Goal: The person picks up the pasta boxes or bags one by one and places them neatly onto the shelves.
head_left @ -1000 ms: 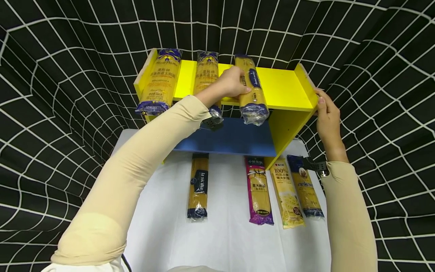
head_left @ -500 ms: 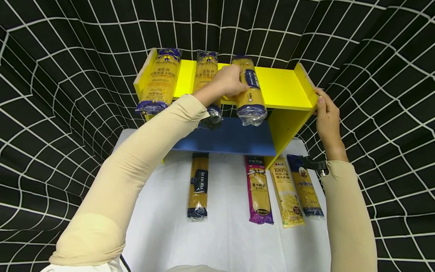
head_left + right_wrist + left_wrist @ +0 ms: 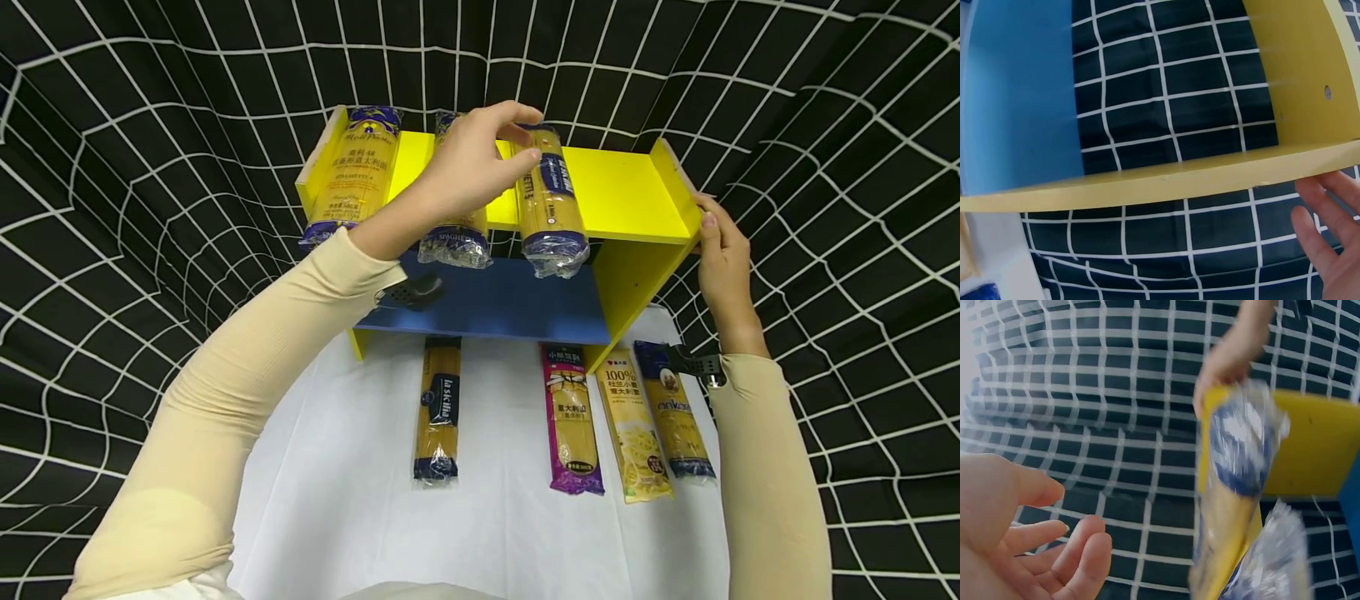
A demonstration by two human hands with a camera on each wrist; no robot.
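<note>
My left hand [image 3: 472, 167], its fingers loosely bent and holding nothing, is above the yellow top shelf [image 3: 615, 192]. It lies in front of the middle spaghetti packet [image 3: 456, 237] and hides much of it. Just right of the fingertips, a spaghetti packet with a dark blue label [image 3: 553, 196] lies on the shelf, its clear end over the front edge. Another spaghetti packet [image 3: 356, 171] lies at the shelf's left end. My right hand [image 3: 726, 267] rests against the outside of the right side panel; in the right wrist view its fingers [image 3: 1329, 209] touch the panel from outside, fairly straight.
Below is a blue shelf board [image 3: 502, 304]. On the white tabletop [image 3: 495, 542] lie a dark-labelled pasta packet [image 3: 437, 408], a pink one [image 3: 572, 425], a cream one [image 3: 633, 429] and a blue one [image 3: 675, 417]. Black white-gridded cloth [image 3: 600, 50] surrounds the shelf.
My left hand has let go of the right spaghetti packet and moved up and left. That packet shifted slightly left beforehand and now lies on the shelf. My right hand stays in place.
</note>
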